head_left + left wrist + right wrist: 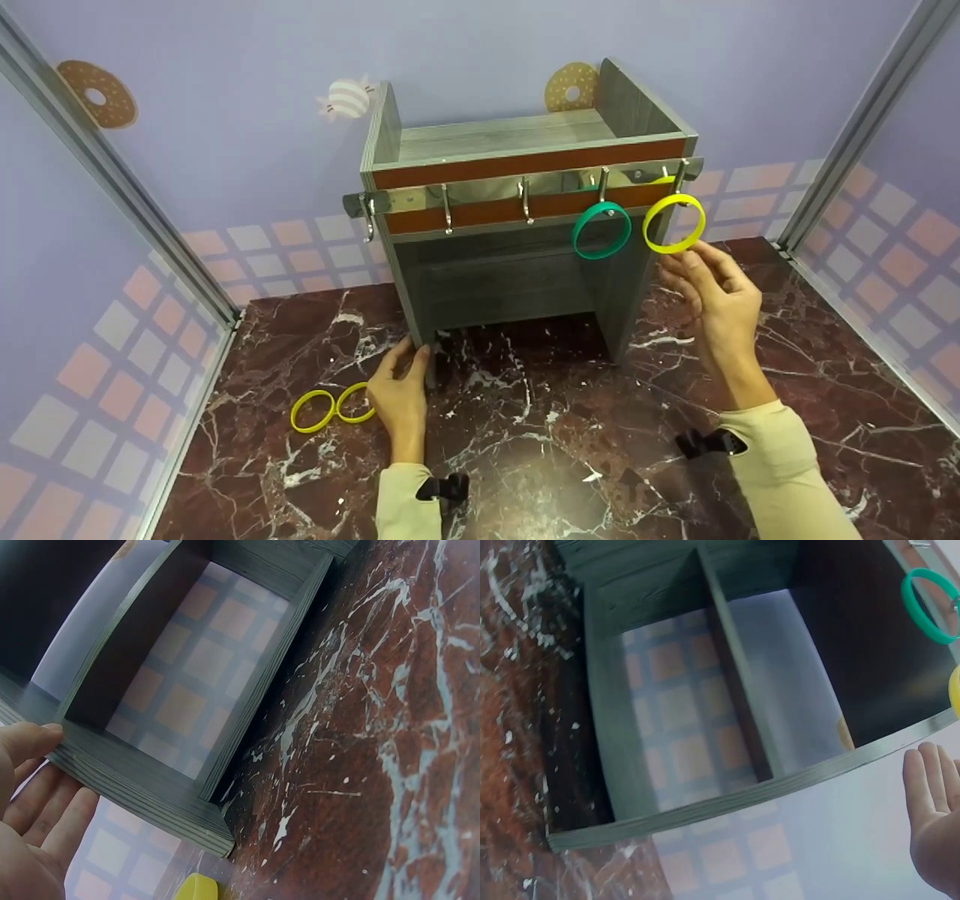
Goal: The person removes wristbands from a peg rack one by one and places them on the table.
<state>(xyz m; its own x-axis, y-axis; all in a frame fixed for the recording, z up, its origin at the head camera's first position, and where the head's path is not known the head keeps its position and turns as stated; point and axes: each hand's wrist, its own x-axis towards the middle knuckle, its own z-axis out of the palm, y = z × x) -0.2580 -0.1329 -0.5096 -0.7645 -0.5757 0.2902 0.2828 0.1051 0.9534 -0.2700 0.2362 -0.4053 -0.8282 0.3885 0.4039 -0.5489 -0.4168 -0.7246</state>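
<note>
A grey wooden shelf unit [637, 300] carries a metal hook rail [480, 192] across its front. At the rail's right end, my right hand [724, 307] pinches the lower rim of a yellow wristband [703, 221], whose top meets the end hook. A green wristband [575, 232] hangs from the neighbouring hook. Low on the left, my left hand [401, 401] grips the front edge of the side panel [142, 802], thumb inside and fingers outside. Two more yellow wristbands [294, 420] lie on the table beside that hand, one partly hidden by it.
Several bare hooks [448, 210] line the rail's left and middle. The shelf stands on a dark red marbled table [525, 465], close to the patterned back wall [480, 45]. Side walls with metal corner posts [862, 135] enclose the table left and right.
</note>
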